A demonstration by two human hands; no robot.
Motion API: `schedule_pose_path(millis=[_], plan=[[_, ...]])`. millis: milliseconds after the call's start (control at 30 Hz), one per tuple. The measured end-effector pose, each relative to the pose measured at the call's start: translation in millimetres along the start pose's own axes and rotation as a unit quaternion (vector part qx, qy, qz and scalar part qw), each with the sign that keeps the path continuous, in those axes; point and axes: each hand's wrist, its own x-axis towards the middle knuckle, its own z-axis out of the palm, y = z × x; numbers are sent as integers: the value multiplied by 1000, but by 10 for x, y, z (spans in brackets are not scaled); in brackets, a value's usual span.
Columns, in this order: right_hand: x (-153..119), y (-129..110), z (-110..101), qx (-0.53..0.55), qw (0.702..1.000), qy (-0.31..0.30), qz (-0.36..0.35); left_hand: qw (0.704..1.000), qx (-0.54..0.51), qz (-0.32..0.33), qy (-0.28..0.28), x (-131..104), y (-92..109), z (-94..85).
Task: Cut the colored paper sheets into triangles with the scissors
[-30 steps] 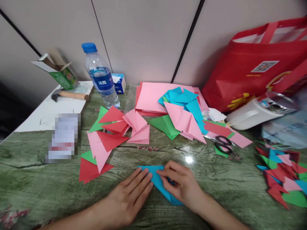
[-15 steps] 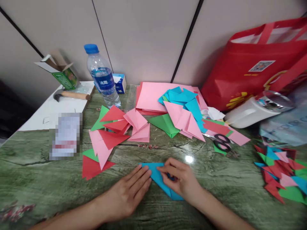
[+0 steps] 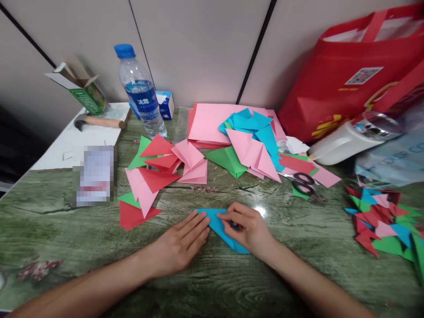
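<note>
A folded blue paper lies on the green marbled table, near its front middle. My left hand is flat, its fingers stretched over the paper's left corner. Over the paper's right part is my right hand, its thumb and index finger pinched together against the blue surface. Its other fingers curl, and the palm hides some of the paper. Behind my hands are folded red, pink and green pieces, with more pink and green ones beside a blue pile.
Around the back stand a water bottle, a blue box, a red bag and a white cup. Black-handled scissors lie at right, near mixed folded papers. A hammer rests at back left.
The view has tilted down a little, so the objects appear higher. My hands keep nearly the same pose on the blue paper.
</note>
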Motion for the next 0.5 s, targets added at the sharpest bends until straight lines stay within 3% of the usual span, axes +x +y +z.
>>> schedule_pose_path(millis=[500], plan=[[2,-16,-2,-17,1000,1,-6,999,-27,-28,-23,-28,8,30]])
